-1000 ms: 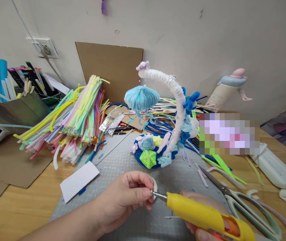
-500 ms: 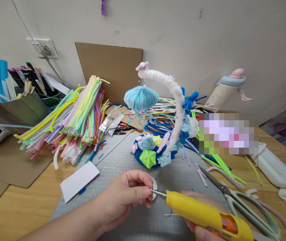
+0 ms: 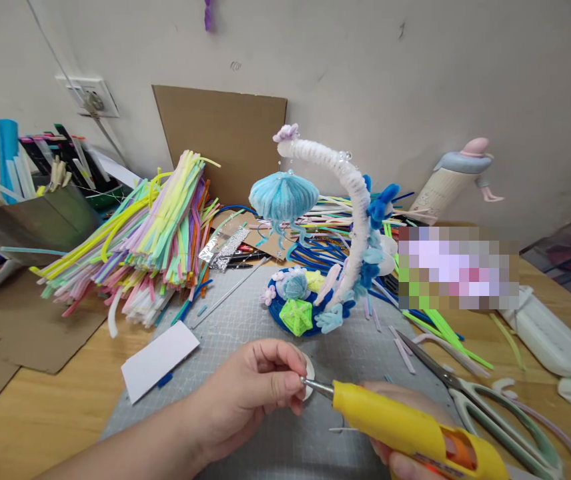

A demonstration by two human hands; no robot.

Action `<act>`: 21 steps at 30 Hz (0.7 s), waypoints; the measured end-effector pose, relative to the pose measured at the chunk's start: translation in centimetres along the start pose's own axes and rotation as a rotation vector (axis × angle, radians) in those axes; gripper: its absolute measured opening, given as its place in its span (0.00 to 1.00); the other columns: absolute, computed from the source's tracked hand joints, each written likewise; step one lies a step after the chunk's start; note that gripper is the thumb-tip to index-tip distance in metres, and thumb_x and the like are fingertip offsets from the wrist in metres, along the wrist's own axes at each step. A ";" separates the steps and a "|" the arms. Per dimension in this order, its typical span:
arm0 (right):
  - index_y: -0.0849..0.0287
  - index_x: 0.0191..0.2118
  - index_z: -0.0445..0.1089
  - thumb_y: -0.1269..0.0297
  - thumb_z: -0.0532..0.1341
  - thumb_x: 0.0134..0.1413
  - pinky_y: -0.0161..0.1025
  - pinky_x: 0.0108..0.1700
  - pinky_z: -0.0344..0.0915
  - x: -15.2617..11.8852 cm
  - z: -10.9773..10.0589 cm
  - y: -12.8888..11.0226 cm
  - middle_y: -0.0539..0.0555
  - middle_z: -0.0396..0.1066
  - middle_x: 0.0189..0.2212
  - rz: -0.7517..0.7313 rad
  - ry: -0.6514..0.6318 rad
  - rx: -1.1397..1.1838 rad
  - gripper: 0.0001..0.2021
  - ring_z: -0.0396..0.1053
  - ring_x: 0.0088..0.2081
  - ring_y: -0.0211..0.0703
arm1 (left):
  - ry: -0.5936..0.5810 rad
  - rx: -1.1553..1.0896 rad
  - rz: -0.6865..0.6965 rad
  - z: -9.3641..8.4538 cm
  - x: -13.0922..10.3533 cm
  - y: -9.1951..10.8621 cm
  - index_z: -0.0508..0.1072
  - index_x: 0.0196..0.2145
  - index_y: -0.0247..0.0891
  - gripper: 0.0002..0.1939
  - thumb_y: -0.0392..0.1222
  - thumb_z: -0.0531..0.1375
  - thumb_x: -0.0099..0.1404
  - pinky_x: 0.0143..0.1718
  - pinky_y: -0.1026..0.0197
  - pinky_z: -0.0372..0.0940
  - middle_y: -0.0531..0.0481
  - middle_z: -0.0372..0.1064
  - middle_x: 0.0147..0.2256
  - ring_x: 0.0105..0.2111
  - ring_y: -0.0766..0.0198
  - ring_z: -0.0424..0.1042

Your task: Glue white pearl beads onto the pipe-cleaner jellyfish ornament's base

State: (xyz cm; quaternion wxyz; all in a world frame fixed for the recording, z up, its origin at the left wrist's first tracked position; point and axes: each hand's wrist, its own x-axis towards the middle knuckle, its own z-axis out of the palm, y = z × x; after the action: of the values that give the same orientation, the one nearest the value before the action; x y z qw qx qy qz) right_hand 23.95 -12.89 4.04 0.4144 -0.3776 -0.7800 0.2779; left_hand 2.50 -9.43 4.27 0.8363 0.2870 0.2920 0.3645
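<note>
My left hand (image 3: 260, 381) is closed in a pinch at the lower centre, its fingertips on something tiny and mostly hidden. A yellow glue gun (image 3: 400, 420) is gripped by my right hand (image 3: 410, 407), which is partly behind it. The gun's metal nozzle (image 3: 319, 387) meets the left fingertips. A small white disc (image 3: 310, 377) shows just behind those fingertips. Beyond my hands stands a fuzzy craft piece: a blue base (image 3: 278, 319) with a green star (image 3: 295, 316), a white curved arch (image 3: 358, 207), and a light blue jellyfish (image 3: 284, 193) hanging from it.
A grey cutting mat (image 3: 235, 300) lies under the work. Left are a white card (image 3: 159, 361), a big pile of pipe cleaners (image 3: 165, 233) and a metal pen holder (image 3: 30, 227). Scissors (image 3: 503, 417) lie at right, near a white object (image 3: 555, 340). Cardboard (image 3: 220, 140) leans on the wall.
</note>
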 end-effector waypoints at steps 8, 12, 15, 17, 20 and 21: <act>0.51 0.28 0.59 0.50 0.45 0.62 0.39 0.23 0.60 0.5 -0.5 0.0 0.48 0.65 0.18 -0.046 -0.089 0.008 0.16 0.65 0.20 0.43 | 0.006 -0.003 0.001 -0.2 0.0 0.0 0.75 0.27 0.34 0.06 0.35 0.68 0.51 0.28 0.68 0.62 0.51 0.68 0.28 0.24 0.71 0.68; 0.51 0.27 0.58 0.48 0.46 0.61 0.37 0.23 0.60 0.3 -0.5 0.4 0.47 0.63 0.18 -0.042 -0.109 0.054 0.17 0.64 0.20 0.41 | 0.009 -0.002 -0.003 -0.2 0.0 0.0 0.75 0.27 0.34 0.06 0.34 0.68 0.50 0.28 0.68 0.62 0.52 0.68 0.28 0.24 0.71 0.68; 0.52 0.27 0.57 0.49 0.46 0.62 0.37 0.23 0.59 0.3 -0.5 0.5 0.47 0.62 0.18 -0.041 -0.103 0.067 0.17 0.63 0.20 0.41 | 0.012 -0.003 -0.001 -0.2 0.1 0.0 0.75 0.27 0.34 0.06 0.34 0.68 0.50 0.28 0.68 0.62 0.52 0.68 0.28 0.24 0.72 0.68; 0.52 0.28 0.59 0.50 0.45 0.62 0.38 0.23 0.59 0.4 -0.5 0.4 0.48 0.64 0.19 -0.056 -0.081 0.038 0.16 0.64 0.21 0.42 | 0.013 -0.007 0.000 -0.1 0.1 0.0 0.75 0.27 0.34 0.06 0.35 0.68 0.50 0.28 0.68 0.62 0.52 0.68 0.27 0.24 0.71 0.68; 0.51 0.29 0.60 0.50 0.44 0.63 0.39 0.22 0.58 0.6 -0.3 0.4 0.49 0.66 0.19 -0.071 -0.065 0.007 0.16 0.65 0.20 0.43 | 0.015 -0.009 0.000 -0.1 0.1 0.0 0.75 0.27 0.34 0.06 0.35 0.68 0.51 0.28 0.68 0.62 0.52 0.68 0.27 0.24 0.71 0.68; 0.51 0.30 0.60 0.50 0.44 0.63 0.39 0.22 0.59 0.7 -0.2 0.5 0.48 0.66 0.19 -0.069 -0.064 0.004 0.16 0.66 0.20 0.43 | 0.016 -0.009 -0.001 -0.1 0.1 0.0 0.75 0.27 0.33 0.06 0.35 0.68 0.51 0.28 0.68 0.62 0.52 0.68 0.27 0.24 0.71 0.68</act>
State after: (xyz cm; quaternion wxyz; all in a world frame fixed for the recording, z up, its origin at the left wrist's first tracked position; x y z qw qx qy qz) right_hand 24.00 -12.05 4.09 0.3993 -0.3404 -0.8050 0.2770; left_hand 2.49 -9.34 4.17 0.8354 0.2802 0.2972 0.3677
